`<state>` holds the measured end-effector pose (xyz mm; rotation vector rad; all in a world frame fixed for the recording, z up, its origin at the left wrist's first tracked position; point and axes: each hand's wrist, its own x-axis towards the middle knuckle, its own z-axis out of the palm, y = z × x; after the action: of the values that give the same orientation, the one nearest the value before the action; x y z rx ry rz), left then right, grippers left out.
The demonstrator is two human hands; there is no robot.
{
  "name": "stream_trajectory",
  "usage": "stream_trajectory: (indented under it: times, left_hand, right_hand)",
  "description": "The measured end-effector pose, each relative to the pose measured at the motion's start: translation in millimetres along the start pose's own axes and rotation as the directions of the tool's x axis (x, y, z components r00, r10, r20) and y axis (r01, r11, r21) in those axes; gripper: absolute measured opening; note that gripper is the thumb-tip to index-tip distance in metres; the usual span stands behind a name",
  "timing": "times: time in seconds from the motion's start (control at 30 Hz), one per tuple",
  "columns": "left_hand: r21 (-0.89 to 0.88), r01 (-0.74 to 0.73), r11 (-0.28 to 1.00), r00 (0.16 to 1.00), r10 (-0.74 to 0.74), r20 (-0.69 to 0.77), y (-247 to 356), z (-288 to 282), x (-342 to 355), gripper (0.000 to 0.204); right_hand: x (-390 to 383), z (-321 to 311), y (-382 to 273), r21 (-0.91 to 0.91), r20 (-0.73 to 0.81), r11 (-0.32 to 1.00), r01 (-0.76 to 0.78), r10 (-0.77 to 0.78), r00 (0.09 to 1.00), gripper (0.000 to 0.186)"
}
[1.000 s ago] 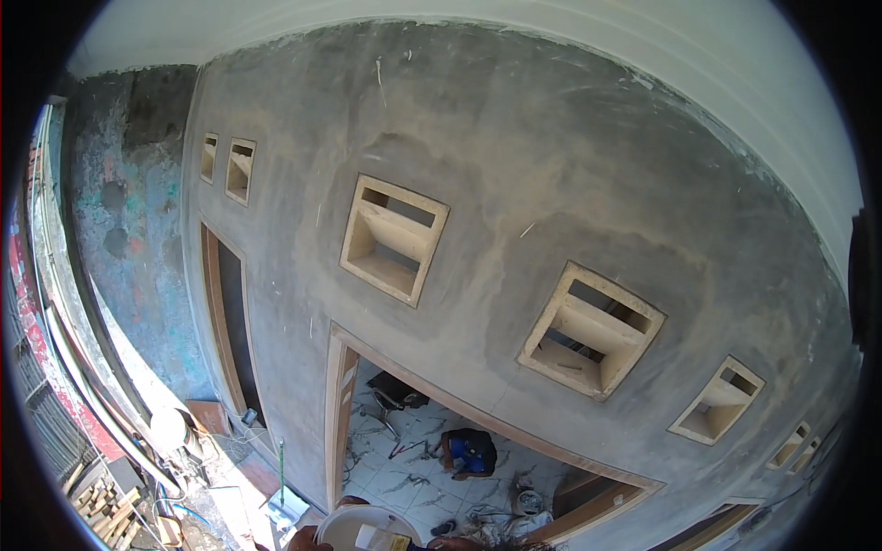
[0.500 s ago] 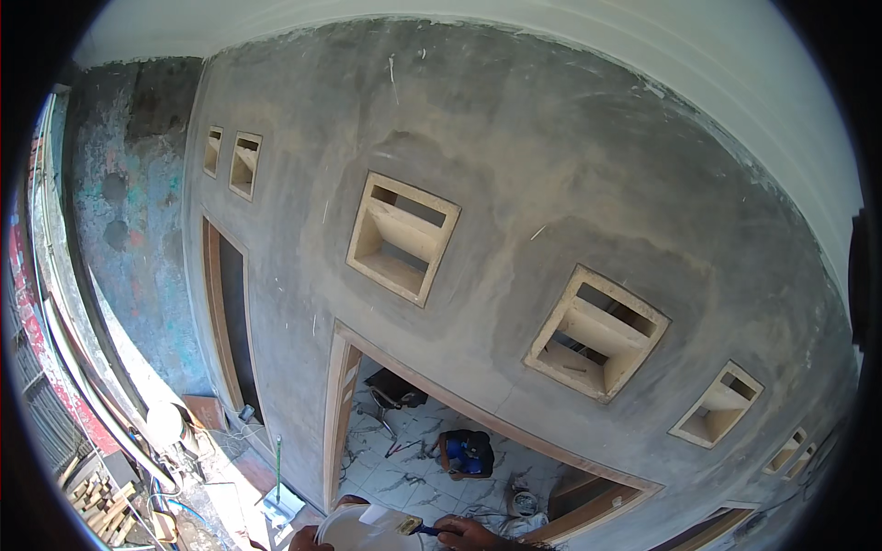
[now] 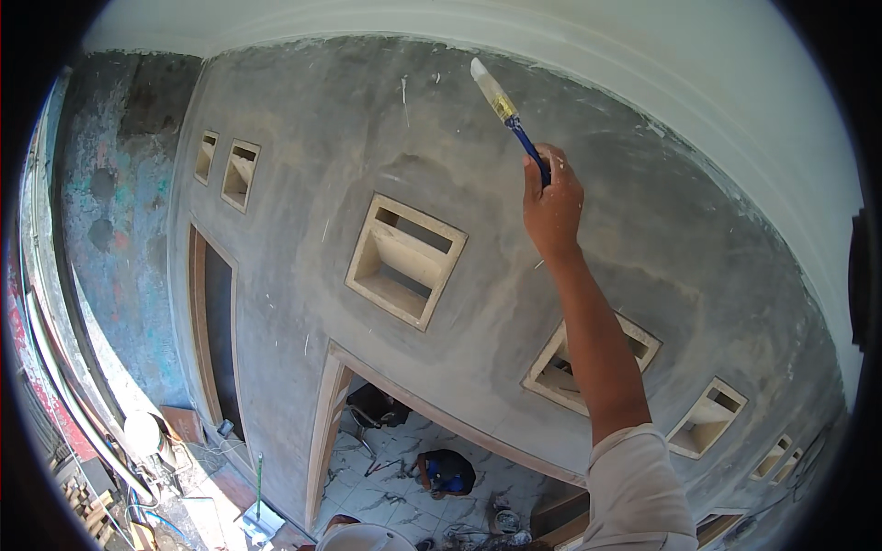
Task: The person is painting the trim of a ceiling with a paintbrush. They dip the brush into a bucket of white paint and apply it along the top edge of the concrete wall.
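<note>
My right hand [image 3: 553, 204] is raised, closed round the blue handle of a paintbrush [image 3: 503, 105] with white-coated bristles, which point up-left near the top edge of the grey plastered wall [image 3: 469, 156], below a white ceiling [image 3: 597, 41]. Whether the bristles touch the wall I cannot tell. At the bottom edge, part of my left hand [image 3: 338, 522] shows, fingers curled at the rim of a white bucket [image 3: 372, 534], mostly out of frame.
Ventilation openings [image 3: 402, 259] pierce the wall. Below, a doorway frame [image 3: 333, 365] shows a marble-tiled floor, where another person [image 3: 448, 473] crouches. A narrow doorway [image 3: 213, 321] stands left, beside a peeling wall [image 3: 119, 275]. Stacked wood [image 3: 87, 510] and long pipes lie lower left.
My right hand has risen from beside the bucket at the bottom to high on the wall, carrying the brush. The bucket now shows lower in view.
</note>
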<state>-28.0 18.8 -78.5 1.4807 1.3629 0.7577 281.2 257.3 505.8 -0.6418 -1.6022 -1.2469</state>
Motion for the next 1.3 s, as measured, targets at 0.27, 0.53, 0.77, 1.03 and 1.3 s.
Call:
stream_trajectory:
  times: [0.27,0.53,0.77,1.03,1.3]
  left_hand:
    - [0.032,0.116,0.993,0.987,-0.119,0.105,3,-10,13,0.045]
    - [-0.085,0.110,0.990,0.992,-0.105,0.063,-2,-6,14,0.042]
    - [0.045,-0.051,0.998,0.995,0.047,0.086,-46,15,25,0.042]
    - [-0.010,0.030,1.000,0.994,-0.029,0.105,-47,13,32,0.045]
    - [0.051,0.013,0.999,1.000,-0.014,0.023,-43,6,28,0.045]
  right_hand:
    - [136,84,44,-0.386,0.049,0.916,-0.113,0.143,0.988,0.027]
    - [145,42,78,-0.527,-0.026,0.813,-0.247,0.275,0.961,0.031]
    - [70,-55,84,-0.445,-0.279,0.778,-0.444,0.351,0.894,0.022]
    - [107,50,12,-0.441,-0.068,0.867,-0.230,0.223,0.972,0.026]
    - [166,147,9,-0.452,0.127,0.891,-0.041,0.109,0.986,0.031]
